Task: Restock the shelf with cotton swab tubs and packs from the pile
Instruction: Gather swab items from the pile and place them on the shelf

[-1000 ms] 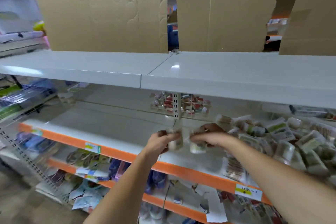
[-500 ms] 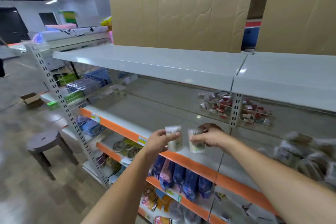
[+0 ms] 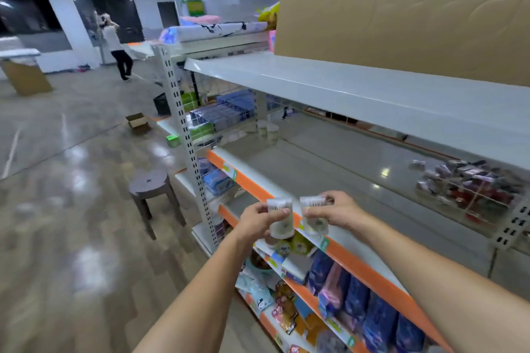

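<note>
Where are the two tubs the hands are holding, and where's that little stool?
Left hand's tub (image 3: 280,221): head view, on its clear side below the lid.
Right hand's tub (image 3: 315,222): head view, on its clear body.
Stool (image 3: 149,181): head view, on the round seat top.

No print is readable; labels on the two tubs (image 3: 280,218) are blurred.
</note>
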Demonstrator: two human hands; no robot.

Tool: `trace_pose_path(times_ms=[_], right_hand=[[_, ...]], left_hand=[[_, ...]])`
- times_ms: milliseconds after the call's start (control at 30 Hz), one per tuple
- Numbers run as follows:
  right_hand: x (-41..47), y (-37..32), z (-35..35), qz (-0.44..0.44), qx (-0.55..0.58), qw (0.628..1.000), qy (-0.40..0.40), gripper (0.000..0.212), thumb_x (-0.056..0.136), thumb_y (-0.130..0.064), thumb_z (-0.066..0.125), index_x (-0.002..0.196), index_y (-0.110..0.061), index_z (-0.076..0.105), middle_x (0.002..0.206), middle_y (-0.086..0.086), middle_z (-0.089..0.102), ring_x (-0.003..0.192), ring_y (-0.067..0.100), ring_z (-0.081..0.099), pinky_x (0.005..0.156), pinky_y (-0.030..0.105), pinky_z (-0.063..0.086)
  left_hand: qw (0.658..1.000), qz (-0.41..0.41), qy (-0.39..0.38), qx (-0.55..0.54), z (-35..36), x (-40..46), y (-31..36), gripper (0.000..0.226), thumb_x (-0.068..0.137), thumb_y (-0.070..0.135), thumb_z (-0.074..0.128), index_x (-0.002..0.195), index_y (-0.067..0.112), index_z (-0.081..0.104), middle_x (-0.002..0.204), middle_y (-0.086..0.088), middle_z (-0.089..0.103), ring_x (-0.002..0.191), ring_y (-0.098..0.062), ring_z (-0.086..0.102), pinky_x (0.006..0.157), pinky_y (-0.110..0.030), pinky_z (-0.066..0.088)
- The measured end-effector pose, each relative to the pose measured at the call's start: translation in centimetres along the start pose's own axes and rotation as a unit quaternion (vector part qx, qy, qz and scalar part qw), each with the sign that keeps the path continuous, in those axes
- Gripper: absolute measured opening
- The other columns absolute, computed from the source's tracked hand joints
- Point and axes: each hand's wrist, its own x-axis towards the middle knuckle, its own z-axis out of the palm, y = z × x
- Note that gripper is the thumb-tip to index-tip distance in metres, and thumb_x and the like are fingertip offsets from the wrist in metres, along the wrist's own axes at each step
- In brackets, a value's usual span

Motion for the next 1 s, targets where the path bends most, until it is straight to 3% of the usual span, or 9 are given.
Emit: trace_pose_path(times_ms=[133, 333, 500, 667, 833, 1000], right_hand=[[3.9, -1.7, 3.3, -0.017, 0.006, 1.0, -0.01, 0.044, 0.067, -0.02, 0.091, 0.102, -0.006, 0.068, 0.081, 0.0, 0.066, 0.067, 0.008, 0.059, 0.055, 0.017, 0.044], [11.3, -4.4, 7.0, -0.03, 0.009, 0.999, -0.038, 0.046, 0.066, -0.025, 0.091, 0.103, -0.01, 0.067, 0.091, 0.005, 0.07, 0.076, 0.013, 0.066, 0.064, 0.022, 0.048], [17.0, -7.3, 9.1, -0.057, -0.033, 0.997, -0.043, 0.045, 0.059, -0.041, 0.083, 0.084, -0.006, 0.071, 0.073, 0.003, 0.072, 0.066, 0.013, 0.064, 0.065, 0.03, 0.047], [21.7, -9.6, 9.8, -0.069, -0.03, 0.997, -0.011, 0.028, 0.065, -0.028, 0.087, 0.074, -0.007, 0.072, 0.063, -0.005, 0.069, 0.057, 0.007, 0.064, 0.051, 0.016, 0.045], [25.2, -10.4, 10.2, -0.05, -0.044, 0.998, 0.007, 0.027, 0.068, -0.023, 0.087, 0.088, -0.009, 0.076, 0.089, 0.012, 0.076, 0.084, 0.021, 0.073, 0.07, 0.032, 0.052], [28.9, -10.6, 10.9, -0.022, -0.056, 0.998, 0.034, 0.043, 0.066, -0.025, 0.09, 0.101, -0.01, 0.072, 0.095, 0.009, 0.073, 0.089, 0.023, 0.07, 0.071, 0.033, 0.052]], left_hand=[[0.999, -0.002, 0.03, 0.016, -4.0, 2.3, 0.3, 0.037, 0.079, 0.027, 0.083, 0.11, 0.012, 0.068, 0.114, -0.009, 0.072, 0.105, -0.025, 0.07, 0.1, -0.051, 0.051], [0.998, 0.007, 0.059, 0.018, -8.9, 7.6, 2.4, 0.028, 0.08, 0.023, 0.083, 0.103, 0.014, 0.069, 0.114, -0.011, 0.072, 0.107, -0.027, 0.069, 0.102, -0.053, 0.049], [0.996, 0.007, 0.069, 0.051, -12.4, 12.9, 5.1, 0.04, 0.079, 0.03, 0.082, 0.111, 0.012, 0.068, 0.116, -0.009, 0.071, 0.111, -0.022, 0.067, 0.099, -0.044, 0.05], [0.996, 0.024, 0.074, 0.042, -15.2, 18.2, 7.8, 0.035, 0.077, 0.03, 0.085, 0.096, 0.026, 0.056, 0.106, -0.001, 0.066, 0.094, -0.016, 0.068, 0.091, -0.045, 0.054], [0.996, 0.037, 0.07, 0.04, -16.9, 23.2, 8.6, 0.051, 0.072, 0.034, 0.088, 0.111, 0.023, 0.057, 0.113, -0.002, 0.066, 0.098, -0.011, 0.067, 0.071, -0.025, 0.053], [0.996, 0.037, 0.038, 0.078, -17.7, 28.1, 9.1, 0.07, 0.072, 0.039, 0.087, 0.129, 0.018, 0.052, 0.122, -0.002, 0.061, 0.11, -0.016, 0.061, 0.091, -0.034, 0.05]])
